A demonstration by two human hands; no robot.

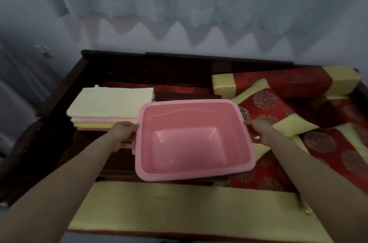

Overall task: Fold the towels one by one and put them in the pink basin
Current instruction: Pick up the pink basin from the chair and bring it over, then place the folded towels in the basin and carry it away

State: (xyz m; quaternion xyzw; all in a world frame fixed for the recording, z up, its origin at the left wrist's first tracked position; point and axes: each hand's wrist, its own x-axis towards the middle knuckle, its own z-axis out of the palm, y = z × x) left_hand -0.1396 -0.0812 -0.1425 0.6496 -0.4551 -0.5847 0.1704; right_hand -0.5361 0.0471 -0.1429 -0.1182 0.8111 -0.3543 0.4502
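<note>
Pink basin (194, 139) sits approx. centre of a dark wooden daybed (83, 67), partly over a red-and-yellow cushion (179, 203). Basin interior is bare; no towel inside.

Left hand (124, 133) is closed on the basin's left rim; fingers wrap under the lip and are hidden, so exact curl cannot be told. Right hand (256, 131) is on the right rim, thumb lying along the edge, remaining fingers hidden behind the basin wall. Both hands thus grip the basin, one per side.

Towel stack (108, 106) lies just beside the basin, to its left, touching or nearly so. Top layer pale yellow, pink and brighter yellow edges showing below. Stack looks neat and flat; whether each piece needs further folding cannot be told. Count unclear, at least three layers.

Red bolster (288, 83) and loose pillow (264, 107) lie right of basin, not involved.

Assessment: task at start. Nil towels transferred. Remaining: all towels to fold and place, one at a time.
</note>
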